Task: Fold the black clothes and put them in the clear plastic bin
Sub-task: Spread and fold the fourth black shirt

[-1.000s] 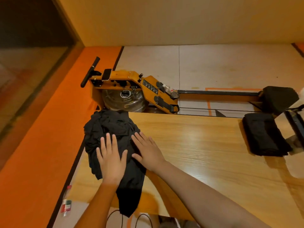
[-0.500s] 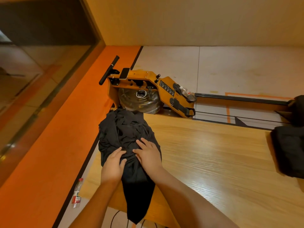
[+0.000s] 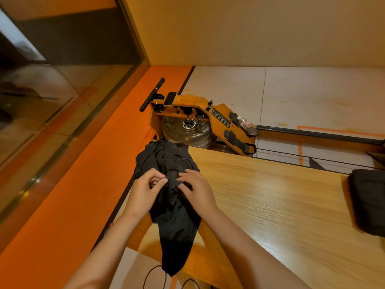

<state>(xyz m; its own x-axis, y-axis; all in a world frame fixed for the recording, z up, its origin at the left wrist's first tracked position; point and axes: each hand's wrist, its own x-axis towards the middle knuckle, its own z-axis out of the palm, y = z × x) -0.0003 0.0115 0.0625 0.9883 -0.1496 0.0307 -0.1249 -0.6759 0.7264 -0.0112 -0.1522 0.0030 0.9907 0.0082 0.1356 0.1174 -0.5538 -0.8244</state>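
Untangling step: crumpled black garment (image 3: 166,157) on table (image 3: 270,205), left corner, tail hanging off. Left hand (image 3: 143,192) and right hand (image 3: 198,190) both pinch fabric. Next, probably: find edges, spread flat. Bin unseen.

**A:** Where's the room to move on that surface (image 3: 270,205)?

**B:** Bare wood runs wide between the black heap (image 3: 166,157) at the far left corner and the folded black stack (image 3: 368,201) at the right edge.

**A:** And past the far edge?

**B:** Rowing machine (image 3: 198,119) sits right behind the heap, down on the floor, so that side's crowded.
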